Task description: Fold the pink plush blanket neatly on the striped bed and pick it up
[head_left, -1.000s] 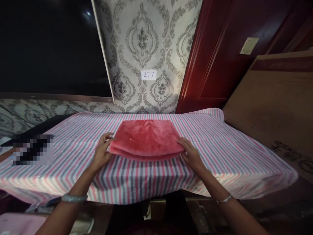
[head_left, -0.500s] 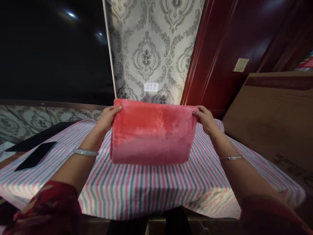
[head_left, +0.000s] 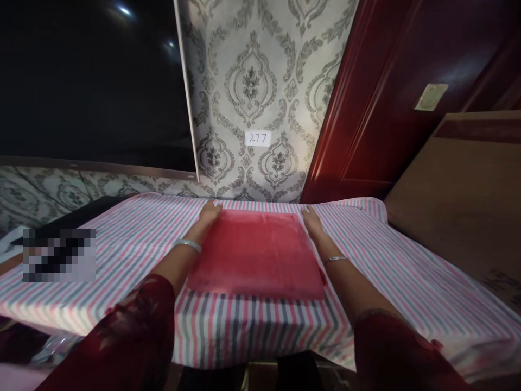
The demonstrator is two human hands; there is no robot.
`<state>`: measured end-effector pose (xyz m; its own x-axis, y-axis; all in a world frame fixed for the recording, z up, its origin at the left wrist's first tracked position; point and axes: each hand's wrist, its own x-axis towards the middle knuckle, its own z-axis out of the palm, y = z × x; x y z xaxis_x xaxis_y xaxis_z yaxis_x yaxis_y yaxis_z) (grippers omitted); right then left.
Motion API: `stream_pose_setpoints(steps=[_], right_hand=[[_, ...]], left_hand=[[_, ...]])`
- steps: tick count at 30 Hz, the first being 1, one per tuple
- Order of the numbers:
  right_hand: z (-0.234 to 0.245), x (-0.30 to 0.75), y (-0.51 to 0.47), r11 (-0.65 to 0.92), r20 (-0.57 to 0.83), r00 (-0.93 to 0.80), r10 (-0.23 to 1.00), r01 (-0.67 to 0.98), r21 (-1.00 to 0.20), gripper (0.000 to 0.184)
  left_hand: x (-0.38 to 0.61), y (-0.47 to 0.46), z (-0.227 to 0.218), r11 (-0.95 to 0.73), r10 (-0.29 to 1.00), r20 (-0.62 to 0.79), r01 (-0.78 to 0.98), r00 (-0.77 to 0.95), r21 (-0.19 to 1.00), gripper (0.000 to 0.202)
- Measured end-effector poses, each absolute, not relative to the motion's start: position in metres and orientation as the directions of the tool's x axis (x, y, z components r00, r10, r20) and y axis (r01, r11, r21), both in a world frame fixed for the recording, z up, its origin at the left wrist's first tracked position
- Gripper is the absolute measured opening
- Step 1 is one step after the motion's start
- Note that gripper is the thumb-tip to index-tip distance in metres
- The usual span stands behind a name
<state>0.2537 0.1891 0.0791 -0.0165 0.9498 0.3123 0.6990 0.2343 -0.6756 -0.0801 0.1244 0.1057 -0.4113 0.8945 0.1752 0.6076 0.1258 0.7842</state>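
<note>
A folded red-pink plush cloth (head_left: 256, 255) lies flat on the striped tablecloth, its surface a little smeared by motion. Its long sides run away from me, with the near edge close to the table's front. My left hand (head_left: 210, 212), below a pale bangle, is closed at the far left corner of the plush cloth, the thumb along its edge. At the far right corner my right hand (head_left: 311, 219), with a thin silver bracelet on the wrist, is closed on the cloth's edge. The fingertips of both hands are partly hidden.
The pink, grey and white striped tablecloth (head_left: 134, 255) covers the table. A large dark screen (head_left: 93, 87) hangs at the left. A cardboard box (head_left: 468, 201) stands at the right by a dark red door panel (head_left: 358, 136). Pixelation covers an item (head_left: 59, 255) at the left.
Both hands have moved forward and down with the plush cloth. Held up and tilted before, it now rests flat on the tablecloth. The camera view has shifted slightly.
</note>
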Motion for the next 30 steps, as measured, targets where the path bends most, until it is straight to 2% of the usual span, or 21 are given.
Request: stream_pose_setpoints(steps=[3,6,8,10,12,18,22,24,26,28,30], right_hand=[[0.067,0.224,0.186,0.250,0.268,-0.099,0.958,0.745,-0.618,0.061],[0.054,0.200,0.177,0.306,0.239,-0.226,0.944,0.870,-0.387,0.058],[0.043,0.194,0.173,0.304,0.208,-0.258,0.944,0.924,-0.232,0.057],[0.033,0.195,0.172,0.293,0.206,-0.255,0.945,0.938,-0.183,0.056],[0.026,0.198,0.175,0.299,0.230,-0.255,0.939,0.937,-0.183,0.056],[0.020,0.197,0.179,0.312,0.273,-0.245,0.930,0.921,-0.234,0.054],[0.028,0.198,0.184,0.313,0.231,-0.248,0.941,0.895,-0.317,0.054],[0.037,0.212,0.190,0.354,0.192,-0.298,0.935,0.821,-0.449,0.051],[0.044,0.239,0.192,0.413,0.240,-0.342,0.909,0.654,-0.634,0.047],[0.045,0.277,0.184,0.439,0.359,-0.255,0.898,0.465,-0.769,0.043],[0.037,0.315,0.164,0.392,0.394,-0.071,0.916,0.358,-0.847,0.036]], left_hand=[[-0.052,0.136,0.093,0.065,0.946,0.198,0.751,-0.256,0.657,0.061],[-0.026,0.141,0.076,-0.005,0.989,0.142,0.947,-0.043,0.321,0.060],[-0.018,0.141,0.061,-0.024,0.995,0.099,0.991,0.011,0.133,0.062],[-0.017,0.142,0.049,-0.017,0.995,0.096,0.995,0.007,0.102,0.063],[-0.020,0.144,0.041,-0.020,0.995,0.099,0.994,0.009,0.107,0.064],[-0.026,0.154,0.037,-0.024,0.996,0.087,0.995,0.016,0.098,0.065],[-0.025,0.154,0.040,-0.031,0.995,0.093,0.996,0.023,0.085,0.065],[-0.023,0.154,0.041,-0.040,0.995,0.100,0.995,0.031,0.089,0.065],[-0.022,0.154,0.043,-0.050,0.993,0.115,0.994,0.038,0.099,0.064],[-0.021,0.154,0.044,-0.061,0.990,0.133,0.992,0.045,0.113,0.062],[-0.021,0.153,0.045,-0.084,0.985,0.164,0.989,0.063,0.123,0.059]])
